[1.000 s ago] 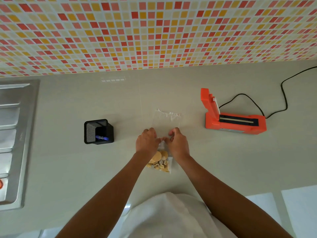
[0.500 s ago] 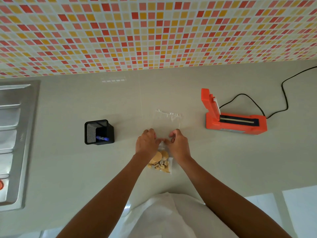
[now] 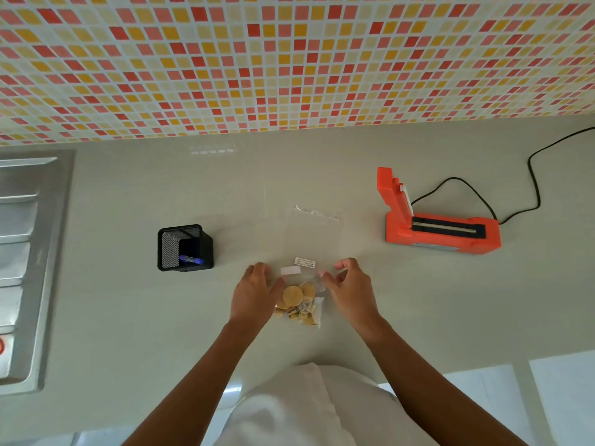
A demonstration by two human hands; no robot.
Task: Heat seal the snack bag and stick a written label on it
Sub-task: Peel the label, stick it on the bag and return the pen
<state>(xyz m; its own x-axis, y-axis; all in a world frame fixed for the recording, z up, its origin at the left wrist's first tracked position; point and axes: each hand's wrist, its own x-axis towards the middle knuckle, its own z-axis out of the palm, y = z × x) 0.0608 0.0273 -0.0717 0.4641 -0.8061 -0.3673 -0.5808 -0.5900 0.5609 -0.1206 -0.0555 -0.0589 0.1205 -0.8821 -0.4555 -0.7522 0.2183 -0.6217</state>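
Observation:
A clear snack bag (image 3: 314, 233) lies flat on the counter, its lower end filled with round biscuits and small snack pieces (image 3: 297, 304). A small blank white label (image 3: 289, 270) and a printed white label (image 3: 304, 262) sit on the bag just above the snacks. My left hand (image 3: 254, 294) rests at the bag's left edge, fingers spread, thumb against the plastic. My right hand (image 3: 351, 288) is at the bag's right edge, fingers loosely curved and touching the crinkled plastic. The orange heat sealer (image 3: 441, 231) stands to the right with its lid raised.
A black mesh pen holder (image 3: 185, 247) with a blue pen stands left of the bag. The sealer's black cable (image 3: 534, 188) runs off to the back right. A steel sink drainer (image 3: 22, 252) fills the left edge. The tiled wall (image 3: 289, 59) closes the back.
My hands were close together over the bag's middle; they have moved apart to its two sides, uncovering the two white labels.

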